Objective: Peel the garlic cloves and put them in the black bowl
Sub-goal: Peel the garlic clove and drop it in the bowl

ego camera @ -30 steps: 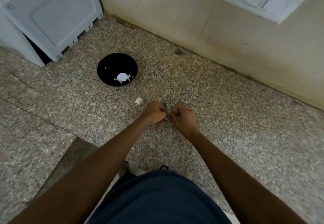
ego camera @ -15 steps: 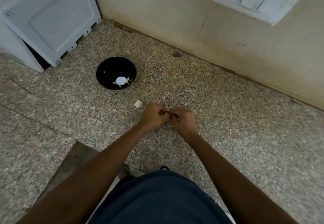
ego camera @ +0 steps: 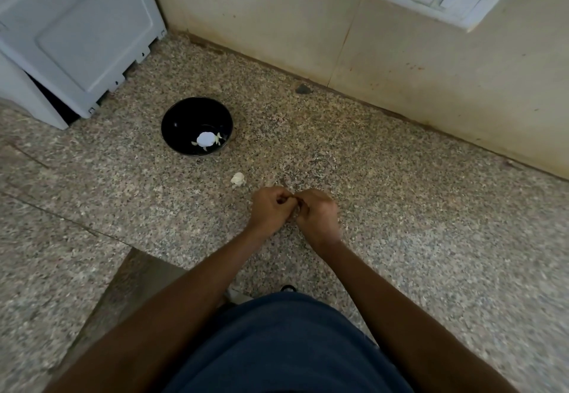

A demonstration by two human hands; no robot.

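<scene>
Both hands have stayed knuckle to knuckle mid-frame since a second ago. Left hand (ego camera: pixel 269 208) and right hand (ego camera: pixel 317 212) curl tight around something too hidden to tell. One garlic piece (ego camera: pixel 237 178) lies just beyond. One black bowl (ego camera: pixel 184 115), upper left, holds white bits. Bare counter (ego camera: pixel 431 208) spreads right.

Speckled granite counter (ego camera: pixel 400 208): black bowl (ego camera: pixel 172 121) on it; garlic piece (ego camera: pixel 237 178) near bowl, apart.
</scene>
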